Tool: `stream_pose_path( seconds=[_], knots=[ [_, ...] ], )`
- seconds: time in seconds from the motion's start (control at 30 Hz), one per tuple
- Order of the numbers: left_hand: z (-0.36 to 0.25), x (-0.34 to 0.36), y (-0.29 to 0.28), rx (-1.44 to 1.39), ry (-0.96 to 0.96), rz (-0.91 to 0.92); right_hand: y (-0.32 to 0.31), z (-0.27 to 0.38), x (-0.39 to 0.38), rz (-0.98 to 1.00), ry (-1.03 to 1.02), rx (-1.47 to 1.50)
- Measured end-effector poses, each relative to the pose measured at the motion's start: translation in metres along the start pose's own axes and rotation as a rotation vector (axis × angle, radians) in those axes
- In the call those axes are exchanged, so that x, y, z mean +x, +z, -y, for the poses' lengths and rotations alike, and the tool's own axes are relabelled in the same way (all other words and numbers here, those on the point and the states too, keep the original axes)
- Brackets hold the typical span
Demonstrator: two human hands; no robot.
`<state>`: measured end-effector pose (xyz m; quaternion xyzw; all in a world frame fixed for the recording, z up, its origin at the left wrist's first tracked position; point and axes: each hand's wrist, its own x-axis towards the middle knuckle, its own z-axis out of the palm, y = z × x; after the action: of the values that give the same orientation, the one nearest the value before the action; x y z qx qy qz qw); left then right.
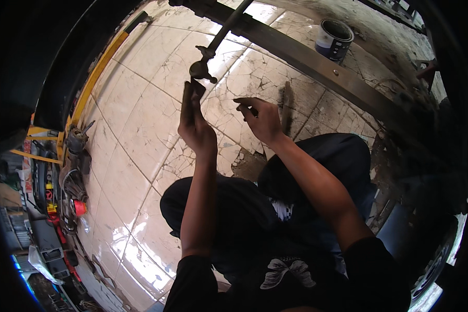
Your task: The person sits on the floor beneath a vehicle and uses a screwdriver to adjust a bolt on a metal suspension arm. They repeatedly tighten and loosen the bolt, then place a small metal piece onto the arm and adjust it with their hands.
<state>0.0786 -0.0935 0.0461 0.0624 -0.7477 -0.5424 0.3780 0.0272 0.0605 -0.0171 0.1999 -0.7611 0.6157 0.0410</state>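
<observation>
A greasy steel rod (229, 30) comes down from the upper edge and ends in a rounded ball joint (198, 69) with a short stub at its side. My left hand (196, 130) is raised just beneath that joint, its fingers stretched upward and the fingertips at or against its underside. Dark grime or shadow hides exactly where they meet. To the right, my right hand (262, 118) hovers apart from the joint, thumb and forefinger drawn together in a pinch. Whatever lies between those fingertips, if anything, is too small to make out.
A dark metal beam (317, 65) crosses the upper right, with a paint can (335, 40) behind it. On the cracked tile floor lies a wire brush (286, 101). A yellow metal frame (96, 78) and piled tools and parts (73, 177) line the left.
</observation>
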Motion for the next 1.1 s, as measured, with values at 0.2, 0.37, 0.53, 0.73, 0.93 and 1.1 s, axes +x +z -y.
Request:
stream_pose_path(
  seconds=[0.2,0.37,0.53,0.73,0.93,1.1],
  knots=[
    [-0.029,-0.067,-0.021,-0.146,-0.329,0.163,-0.026,0.049,-0.022,0.271,0.394,0.739],
    [-0.088,-0.083,0.000,-0.486,-0.404,0.104,-0.063,0.098,-0.049,0.153,0.091,0.366],
    [-0.132,-0.078,0.003,-0.377,-0.218,0.167,-0.093,0.141,-0.061,0.034,0.028,0.223],
    [-0.083,-0.035,-0.015,-0.041,-0.205,0.268,-0.118,0.020,-0.029,-0.454,0.404,0.570],
    [0.000,0.040,0.002,0.206,0.014,-0.019,-0.109,-0.032,-0.029,-0.728,0.409,0.678],
    [0.026,0.080,0.051,-0.192,-0.094,0.081,-0.093,0.041,-0.002,-0.566,-0.103,0.059]
  ],
)
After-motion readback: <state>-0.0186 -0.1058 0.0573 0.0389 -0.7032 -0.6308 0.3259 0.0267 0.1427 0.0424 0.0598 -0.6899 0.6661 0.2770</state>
